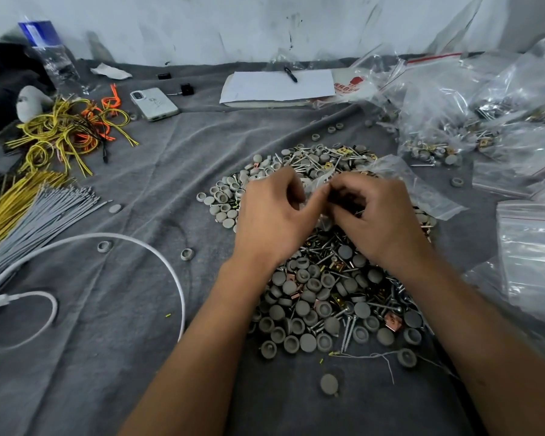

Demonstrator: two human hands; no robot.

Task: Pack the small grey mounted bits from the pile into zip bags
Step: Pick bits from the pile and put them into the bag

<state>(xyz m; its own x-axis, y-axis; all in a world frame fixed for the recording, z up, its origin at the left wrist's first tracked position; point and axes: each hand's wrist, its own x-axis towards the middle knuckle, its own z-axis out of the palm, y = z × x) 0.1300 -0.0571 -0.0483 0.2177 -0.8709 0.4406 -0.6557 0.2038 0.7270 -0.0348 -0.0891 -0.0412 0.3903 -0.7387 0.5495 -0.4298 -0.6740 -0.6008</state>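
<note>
A big pile of small grey round bits (312,297), mixed with screws and brass clips, covers the middle of the grey cloth. Both hands hover over the pile's centre. My left hand (274,215) and my right hand (375,215) meet fingertip to fingertip and pinch a small clear zip bag (320,184) between them. The bag is mostly hidden by the fingers, and I cannot see what is inside it. Another clear zip bag (422,187) lies on the pile just behind my right hand.
Filled and empty zip bags (485,121) heap up at the right. Yellow and orange wires (63,130) and grey ties (41,215) lie left. A white cable (158,256) loops at the front left. A phone (155,103), notepad (277,86) and bottle (51,55) sit at the back.
</note>
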